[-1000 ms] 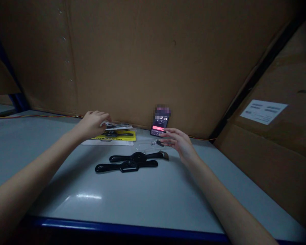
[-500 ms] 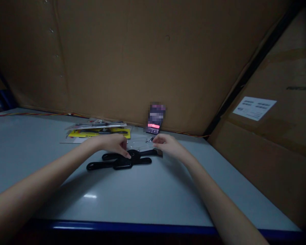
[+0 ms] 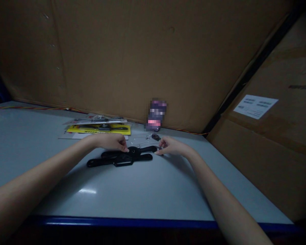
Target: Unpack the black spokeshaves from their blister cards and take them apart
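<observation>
Two black spokeshaves (image 3: 123,160) lie side by side on the table, handles pointing left and right. My left hand (image 3: 114,142) is closed in a pinch, its thumb and fingertips on the rounded middle of the rear spokeshave (image 3: 134,151). At that tool's right handle end, my right hand (image 3: 174,147) has its thumb and fingers closed around a small flat metal piece, apparently a blade (image 3: 160,147), mostly hidden by the fingers. Just beyond are a clear plastic bag (image 3: 139,140) and a small dark part (image 3: 156,137) with tiny metal bits.
Packaged spokeshaves on yellow cards (image 3: 97,129) are stacked at the back left. A phone (image 3: 156,114) leans against the cardboard wall (image 3: 117,68). Red and yellow wires (image 3: 40,108) run along the table's back edge. A labelled cardboard box (image 3: 255,136) stands at the right.
My right hand has moved from the small parts down to the flat metal piece by the handle end, uncovering the dark part. My left hand stays on the rear spokeshave.
</observation>
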A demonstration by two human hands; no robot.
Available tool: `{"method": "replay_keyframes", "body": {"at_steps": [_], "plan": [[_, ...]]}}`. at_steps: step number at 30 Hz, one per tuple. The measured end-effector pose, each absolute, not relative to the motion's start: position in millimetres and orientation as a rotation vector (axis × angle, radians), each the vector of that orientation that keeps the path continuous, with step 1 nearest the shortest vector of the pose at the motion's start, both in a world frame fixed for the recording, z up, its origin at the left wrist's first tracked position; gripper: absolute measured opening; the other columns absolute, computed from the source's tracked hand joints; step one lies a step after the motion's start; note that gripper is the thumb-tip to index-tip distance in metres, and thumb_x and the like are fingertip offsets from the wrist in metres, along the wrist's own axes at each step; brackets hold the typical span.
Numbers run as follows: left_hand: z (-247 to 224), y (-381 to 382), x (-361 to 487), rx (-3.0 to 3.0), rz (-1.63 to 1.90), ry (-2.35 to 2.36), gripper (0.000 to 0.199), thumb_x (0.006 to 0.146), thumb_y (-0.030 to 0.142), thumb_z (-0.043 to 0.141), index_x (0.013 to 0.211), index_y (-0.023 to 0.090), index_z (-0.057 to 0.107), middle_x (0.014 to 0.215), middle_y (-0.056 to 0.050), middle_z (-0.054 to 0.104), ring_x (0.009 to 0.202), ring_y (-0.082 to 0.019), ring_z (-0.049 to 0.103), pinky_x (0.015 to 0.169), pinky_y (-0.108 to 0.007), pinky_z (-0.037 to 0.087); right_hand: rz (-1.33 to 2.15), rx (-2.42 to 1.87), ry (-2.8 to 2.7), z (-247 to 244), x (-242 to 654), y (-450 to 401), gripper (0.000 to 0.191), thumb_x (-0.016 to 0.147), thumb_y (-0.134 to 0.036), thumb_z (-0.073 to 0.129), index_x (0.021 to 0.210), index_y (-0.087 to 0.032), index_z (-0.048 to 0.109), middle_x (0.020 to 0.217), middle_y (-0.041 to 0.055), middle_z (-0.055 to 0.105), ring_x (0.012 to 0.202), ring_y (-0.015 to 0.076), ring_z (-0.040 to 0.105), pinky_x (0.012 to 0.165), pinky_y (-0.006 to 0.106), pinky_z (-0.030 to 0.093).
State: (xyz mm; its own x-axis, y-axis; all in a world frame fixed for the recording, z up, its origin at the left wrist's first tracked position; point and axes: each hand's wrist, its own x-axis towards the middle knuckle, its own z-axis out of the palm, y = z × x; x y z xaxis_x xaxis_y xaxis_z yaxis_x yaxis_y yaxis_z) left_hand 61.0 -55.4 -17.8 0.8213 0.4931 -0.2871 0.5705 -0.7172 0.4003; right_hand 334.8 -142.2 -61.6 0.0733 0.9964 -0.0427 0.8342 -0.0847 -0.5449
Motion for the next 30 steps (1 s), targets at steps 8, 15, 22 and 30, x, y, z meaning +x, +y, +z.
{"method": "replay_keyframes", "body": {"at_steps": [8, 15, 22, 30], "plan": [[-20, -57, 57, 2.583, -0.15, 0.818, 0.034, 0.073, 0.044, 0.057, 0.091, 0.015, 0.064, 0.084, -0.006, 0.067, 0.073, -0.017, 0.058, 0.057, -0.023, 0.038, 0.783, -1.998, -1.762, -62, 333, -143, 0.037, 0.046, -0.039, 0.079, 0.063, -0.019, 0.054, 0.055, -0.0047, 0.053, 0.051, 0.0095, 0.044, 0.046, 0.023, 0.03], [-21, -58, 62, 2.578, -0.265, 0.778, 0.033, 0.073, 0.042, 0.055, 0.085, 0.014, 0.067, 0.076, -0.006, 0.067, 0.066, -0.017, 0.056, 0.053, -0.024, 0.036, 0.785, -1.994, -1.688, -62, 332, -143, 0.038, 0.042, -0.036, 0.081, 0.065, -0.02, 0.055, 0.054, -0.0039, 0.056, 0.05, 0.0106, 0.047, 0.045, 0.024, 0.031], [-17, -62, 61, 2.614, -0.218, 0.778, 0.03, 0.077, 0.039, 0.052, 0.083, 0.013, 0.065, 0.076, -0.007, 0.066, 0.068, -0.018, 0.056, 0.056, -0.025, 0.038, 0.944, -1.923, -1.767, -53, 335, -146, 0.024, 0.05, -0.032, 0.076, 0.052, -0.018, 0.057, 0.046, -0.0034, 0.054, 0.045, 0.0086, 0.044, 0.044, 0.023, 0.031], [-14, -66, 60, 2.443, -0.123, 0.793, 0.034, 0.083, 0.034, 0.041, 0.106, 0.013, 0.056, 0.082, -0.006, 0.064, 0.072, -0.017, 0.059, 0.061, -0.024, 0.042, 0.831, -1.865, -1.703, -50, 342, -148, 0.018, 0.054, -0.032, 0.072, 0.049, -0.019, 0.059, 0.046, -0.0016, 0.055, 0.042, 0.0104, 0.046, 0.044, 0.025, 0.033]]}}
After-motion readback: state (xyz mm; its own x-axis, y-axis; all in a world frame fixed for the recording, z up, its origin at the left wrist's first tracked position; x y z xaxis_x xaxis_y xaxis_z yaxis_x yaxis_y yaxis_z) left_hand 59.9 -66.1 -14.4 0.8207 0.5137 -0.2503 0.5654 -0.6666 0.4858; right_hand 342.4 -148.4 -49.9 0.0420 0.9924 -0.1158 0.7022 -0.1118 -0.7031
